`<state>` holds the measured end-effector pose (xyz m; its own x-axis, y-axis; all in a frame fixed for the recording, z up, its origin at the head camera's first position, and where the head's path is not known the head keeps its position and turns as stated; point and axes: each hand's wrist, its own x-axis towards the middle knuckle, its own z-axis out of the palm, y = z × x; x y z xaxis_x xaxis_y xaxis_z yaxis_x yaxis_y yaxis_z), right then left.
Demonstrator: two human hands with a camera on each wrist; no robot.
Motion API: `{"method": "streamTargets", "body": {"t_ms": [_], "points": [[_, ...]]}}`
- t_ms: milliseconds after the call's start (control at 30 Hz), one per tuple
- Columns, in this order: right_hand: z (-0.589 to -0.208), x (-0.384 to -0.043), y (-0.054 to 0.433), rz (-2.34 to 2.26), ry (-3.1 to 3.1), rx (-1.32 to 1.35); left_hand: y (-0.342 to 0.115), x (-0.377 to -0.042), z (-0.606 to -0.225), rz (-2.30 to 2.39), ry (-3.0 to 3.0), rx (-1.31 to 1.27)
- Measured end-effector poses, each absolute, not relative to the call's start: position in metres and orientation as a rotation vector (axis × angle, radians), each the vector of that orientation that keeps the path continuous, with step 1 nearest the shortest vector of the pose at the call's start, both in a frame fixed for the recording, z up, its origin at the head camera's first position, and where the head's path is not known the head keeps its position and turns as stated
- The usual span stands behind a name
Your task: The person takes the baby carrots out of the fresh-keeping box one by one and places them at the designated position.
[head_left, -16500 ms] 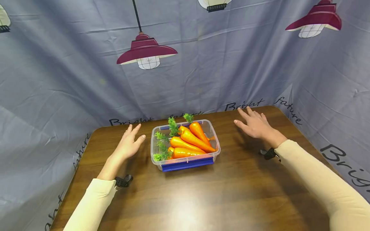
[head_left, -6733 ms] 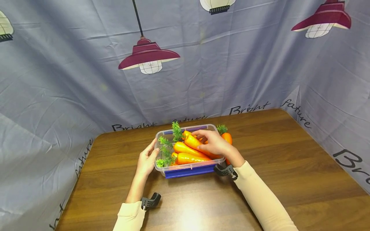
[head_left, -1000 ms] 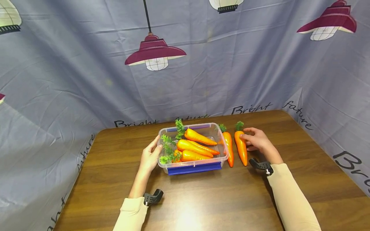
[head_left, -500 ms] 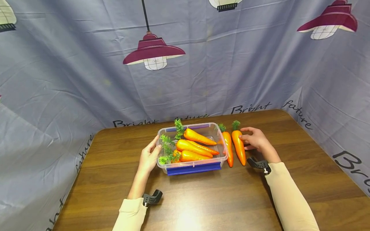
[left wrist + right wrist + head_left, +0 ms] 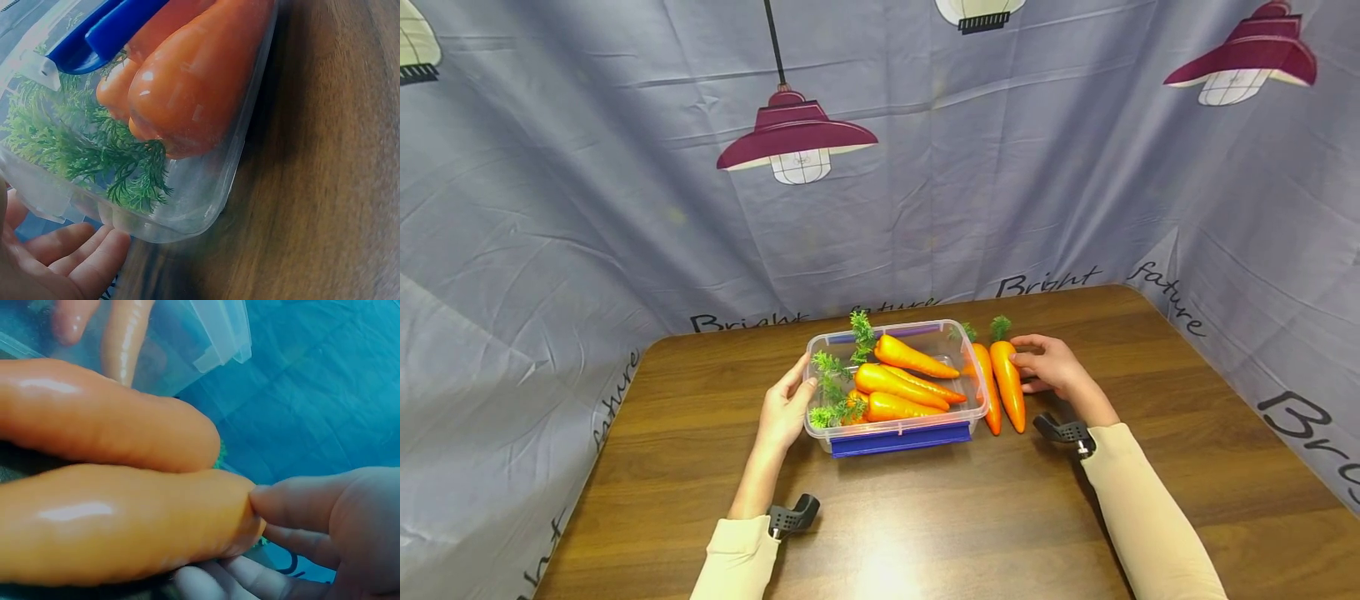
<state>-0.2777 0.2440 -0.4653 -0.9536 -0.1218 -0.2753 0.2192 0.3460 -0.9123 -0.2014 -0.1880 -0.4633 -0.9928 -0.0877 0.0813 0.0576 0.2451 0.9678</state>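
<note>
A clear plastic box (image 5: 904,432) with blue clips stands on the table, holding several toy carrots (image 5: 901,379) with green tops. My left hand (image 5: 784,410) rests at the box's left end, its fingers (image 5: 100,265) fairly straight against the outer wall. Right of the box, two carrots lie side by side, tops pointing away from me. My right hand (image 5: 1056,367) pinches the outer carrot (image 5: 1008,387) near its top, thumb on one side and fingers partly beneath. The other carrot (image 5: 112,415) lies close against it, beside the box wall.
The wooden table (image 5: 715,367) ends at a grey printed curtain (image 5: 925,208) along the back and sides. Bare wood shows in front of the box and to both sides. A black wrist mount (image 5: 793,515) sits on each arm.
Since the earliest frame, two carrots have come out of the box onto the table. In the last second my right hand has moved the outer carrot left, against the other; left hand stays put.
</note>
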Motion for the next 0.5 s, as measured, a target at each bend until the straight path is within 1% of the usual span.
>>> {"method": "streamTargets", "body": {"t_ms": [233,500], "points": [[-0.466,-0.277,0.25,-1.618,2.367,0.155,-0.189,-0.202,-0.466,-1.852,-2.394,0.026],[-0.448,-0.279,0.256,-1.547,2.485,0.087,-0.189,-0.204,-0.466,-1.85,-2.393,0.034]]}}
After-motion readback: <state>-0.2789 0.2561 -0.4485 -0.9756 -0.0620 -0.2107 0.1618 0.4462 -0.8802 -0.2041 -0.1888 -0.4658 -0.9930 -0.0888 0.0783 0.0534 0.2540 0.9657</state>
